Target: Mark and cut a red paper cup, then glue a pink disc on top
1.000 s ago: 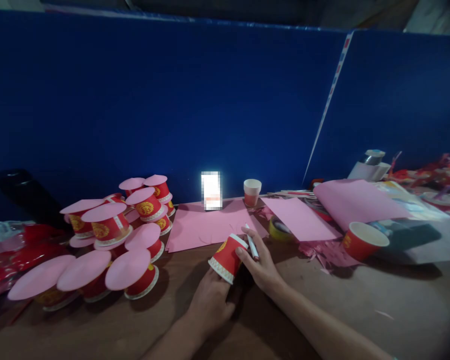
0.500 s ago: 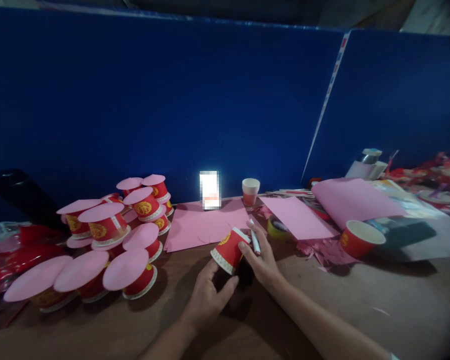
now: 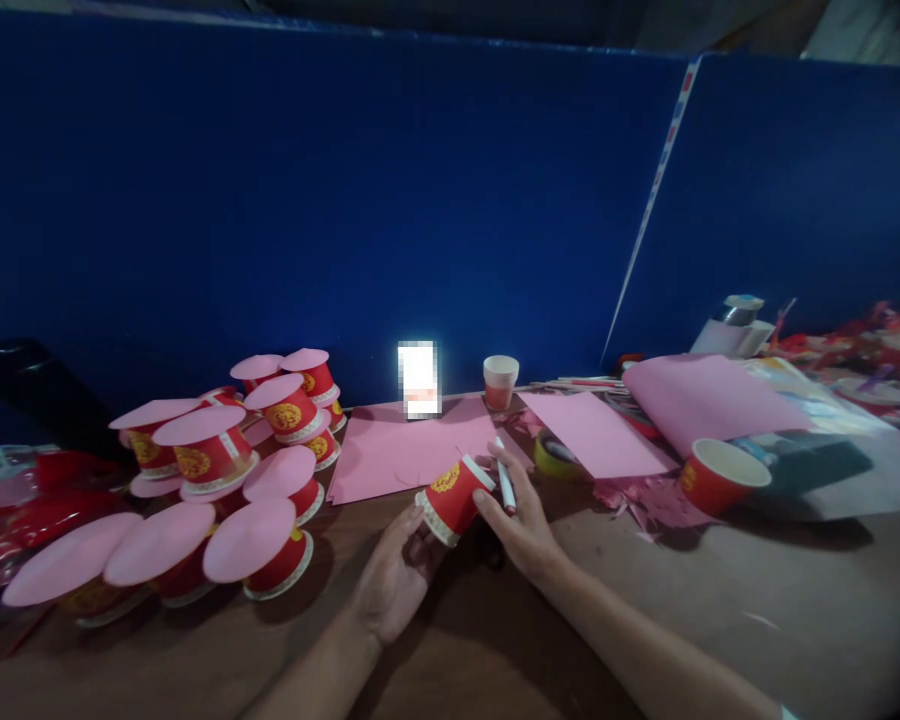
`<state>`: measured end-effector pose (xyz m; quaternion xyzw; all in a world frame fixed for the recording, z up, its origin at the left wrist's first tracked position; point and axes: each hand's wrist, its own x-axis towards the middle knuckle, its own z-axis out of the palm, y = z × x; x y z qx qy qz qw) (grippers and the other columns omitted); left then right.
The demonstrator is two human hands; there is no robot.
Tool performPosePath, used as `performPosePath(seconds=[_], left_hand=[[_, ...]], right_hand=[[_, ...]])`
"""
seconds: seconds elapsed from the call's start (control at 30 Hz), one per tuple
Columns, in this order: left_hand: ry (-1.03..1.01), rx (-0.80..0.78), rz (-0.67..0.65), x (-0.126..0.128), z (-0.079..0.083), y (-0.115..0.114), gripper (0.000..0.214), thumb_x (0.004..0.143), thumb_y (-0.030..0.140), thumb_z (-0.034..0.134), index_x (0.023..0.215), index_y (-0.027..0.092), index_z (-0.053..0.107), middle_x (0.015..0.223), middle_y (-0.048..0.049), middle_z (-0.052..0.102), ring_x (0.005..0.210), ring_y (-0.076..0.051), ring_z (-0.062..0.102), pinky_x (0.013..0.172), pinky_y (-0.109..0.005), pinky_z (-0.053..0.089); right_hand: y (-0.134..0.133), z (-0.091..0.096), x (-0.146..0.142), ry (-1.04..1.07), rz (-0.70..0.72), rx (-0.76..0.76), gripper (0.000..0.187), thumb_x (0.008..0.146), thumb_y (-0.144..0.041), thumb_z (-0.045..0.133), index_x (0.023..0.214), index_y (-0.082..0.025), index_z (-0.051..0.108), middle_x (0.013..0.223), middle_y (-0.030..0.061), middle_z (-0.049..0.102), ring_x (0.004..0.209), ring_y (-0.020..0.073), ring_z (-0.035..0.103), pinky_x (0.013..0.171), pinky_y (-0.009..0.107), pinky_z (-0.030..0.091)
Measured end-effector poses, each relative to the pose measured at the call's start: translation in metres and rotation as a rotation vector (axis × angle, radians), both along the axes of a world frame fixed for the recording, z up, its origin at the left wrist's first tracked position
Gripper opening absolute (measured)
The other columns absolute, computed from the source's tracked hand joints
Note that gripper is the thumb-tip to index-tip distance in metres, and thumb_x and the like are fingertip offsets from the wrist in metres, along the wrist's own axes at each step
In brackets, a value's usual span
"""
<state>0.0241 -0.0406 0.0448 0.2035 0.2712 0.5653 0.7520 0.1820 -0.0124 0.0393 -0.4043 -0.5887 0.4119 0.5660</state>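
A red paper cup with a yellow emblem lies tilted between my hands, its white rim toward the lower left. My right hand grips it near the base with the thumb, and a white marker pen is tucked between its fingers. My left hand is at the rim from the lower left, palm turned up and fingers curled against the cup, their tips partly hidden. Behind the cup lies a stack of pink paper sheets.
Several upturned red cups topped with pink paper discs stand at left, some stacked. To the right are another red cup, pink sheets, paper scraps and a tape roll. A cup stands near the blue partition.
My left hand has rolled palm-up, and its thumb has moved in from the side of the cup. The cup has shifted slightly left and tilted a little more, still in my right hand.
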Motion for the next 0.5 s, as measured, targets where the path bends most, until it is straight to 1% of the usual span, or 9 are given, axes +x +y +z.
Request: performPosePath(seconds=[0.13, 0.23, 0.37, 0.5], left_hand=[[-0.025, -0.029, -0.026, -0.0003, 0.0016, -0.0011, 0.021, 0.081, 0.017, 0.052, 0.097, 0.015, 0.065, 0.099, -0.0056, 0.07, 0.095, -0.018, 0.062, 0.092, -0.033, 0.045], [-0.061, -0.007, -0.075, -0.0006, 0.0024, -0.0024, 0.029, 0.08, 0.015, 0.051, 0.107, 0.015, 0.062, 0.103, -0.0061, 0.069, 0.1, -0.021, 0.061, 0.094, -0.035, 0.044], [-0.1, 0.025, -0.138, -0.0007, 0.0021, -0.0027, 0.041, 0.081, 0.014, 0.047, 0.121, 0.016, 0.053, 0.11, -0.0065, 0.066, 0.106, -0.021, 0.058, 0.097, -0.036, 0.041], [-0.105, 0.033, -0.161, 0.0, 0.0012, -0.003, 0.046, 0.08, 0.011, 0.045, 0.126, 0.017, 0.049, 0.111, -0.0058, 0.066, 0.107, -0.021, 0.057, 0.099, -0.036, 0.038]], right_hand=[[0.0, -0.0005, -0.0002, 0.006, -0.001, 0.007, 0.054, 0.08, -0.027, 0.056, 0.13, -0.023, 0.037, 0.123, 0.0086, 0.052, 0.114, 0.0218, 0.05, 0.094, 0.037, 0.044], [0.0, -0.0011, -0.0004, 0.011, 0.006, 0.028, 0.054, 0.079, -0.026, 0.057, 0.13, -0.023, 0.037, 0.124, 0.0085, 0.052, 0.114, 0.0221, 0.051, 0.096, 0.038, 0.043], [-0.0004, -0.0001, -0.0002, 0.01, 0.012, 0.017, 0.055, 0.079, -0.027, 0.057, 0.13, -0.024, 0.038, 0.126, 0.0082, 0.051, 0.117, 0.0223, 0.048, 0.097, 0.038, 0.042], [-0.0007, -0.0015, 0.0, 0.051, 0.051, 0.009, 0.053, 0.081, -0.029, 0.056, 0.13, -0.024, 0.036, 0.128, 0.0088, 0.05, 0.118, 0.0221, 0.048, 0.097, 0.038, 0.041]])
